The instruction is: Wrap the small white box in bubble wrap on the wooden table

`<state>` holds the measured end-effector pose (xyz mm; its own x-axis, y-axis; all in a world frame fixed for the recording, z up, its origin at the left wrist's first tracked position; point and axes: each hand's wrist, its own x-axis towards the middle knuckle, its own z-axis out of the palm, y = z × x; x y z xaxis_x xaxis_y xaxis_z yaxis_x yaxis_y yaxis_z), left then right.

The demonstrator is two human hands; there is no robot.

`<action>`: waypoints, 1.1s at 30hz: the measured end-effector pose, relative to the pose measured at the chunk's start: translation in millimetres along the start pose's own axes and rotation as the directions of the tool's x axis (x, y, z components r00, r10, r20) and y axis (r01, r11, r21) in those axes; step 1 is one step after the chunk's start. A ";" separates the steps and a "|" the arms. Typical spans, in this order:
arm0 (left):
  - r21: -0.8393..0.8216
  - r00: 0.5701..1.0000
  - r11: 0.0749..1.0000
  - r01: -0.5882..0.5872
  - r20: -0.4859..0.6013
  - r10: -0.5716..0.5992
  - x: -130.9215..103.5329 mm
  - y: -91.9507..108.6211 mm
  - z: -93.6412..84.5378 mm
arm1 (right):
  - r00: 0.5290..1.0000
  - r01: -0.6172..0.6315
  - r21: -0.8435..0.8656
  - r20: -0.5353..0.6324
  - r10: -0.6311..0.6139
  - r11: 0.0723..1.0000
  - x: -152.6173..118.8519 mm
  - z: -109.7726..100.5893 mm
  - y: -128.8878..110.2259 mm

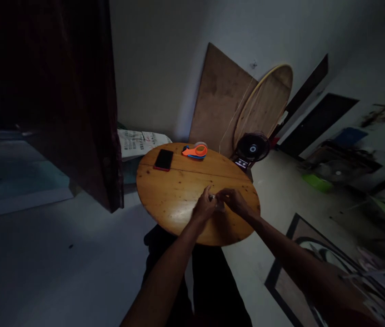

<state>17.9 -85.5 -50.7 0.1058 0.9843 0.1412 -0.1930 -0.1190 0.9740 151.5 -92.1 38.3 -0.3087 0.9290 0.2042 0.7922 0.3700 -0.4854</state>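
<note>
Both hands are close together above the front right part of the round wooden table [168,195]. My left hand [204,206] has its fingers curled around a small pale object [213,197], too small and dim to name. Right beside it, my right hand [233,200] is closed in a pinch at the same spot. What lies between its fingertips is hidden. Farther back on the tabletop rests an orange and blue tape dispenser [195,151]. A dark phone [163,160] with a red edge lies to its left.
A black fan [252,149] stands just beyond the table's right edge. Against the wall lean a brown board [221,91] and a round wooden tabletop [267,100]. Dark furniture [86,100] rises close on the left. A printed white sack [141,141] lies behind the table.
</note>
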 end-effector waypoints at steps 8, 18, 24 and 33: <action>0.040 0.999 0.999 0.021 -0.026 -0.020 -5.5 4.8 1.3 | 0.949 0.013 -0.179 -0.308 -0.068 0.984 -32.8 43.1 12.1; 0.137 0.999 0.991 -0.011 -0.047 0.017 -10.2 10.7 6.3 | 0.921 0.087 -0.357 -0.328 -0.212 0.930 -54.9 52.2 16.0; 0.180 0.993 0.983 -0.039 -0.104 0.058 -12.3 8.1 9.5 | 0.881 0.219 -0.371 -0.322 -0.346 0.902 -47.0 44.3 31.3; 0.285 0.968 0.958 0.019 -0.244 0.053 29.3 6.5 16.7 | 0.823 0.370 -0.401 -0.276 -0.496 0.838 -2.0 31.7 57.8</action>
<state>36.0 -59.7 -37.3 -0.1458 0.9786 0.1451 0.0956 -0.1320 0.9866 181.2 -72.2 -17.2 -0.5016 0.5783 0.6434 0.7607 0.6490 0.0097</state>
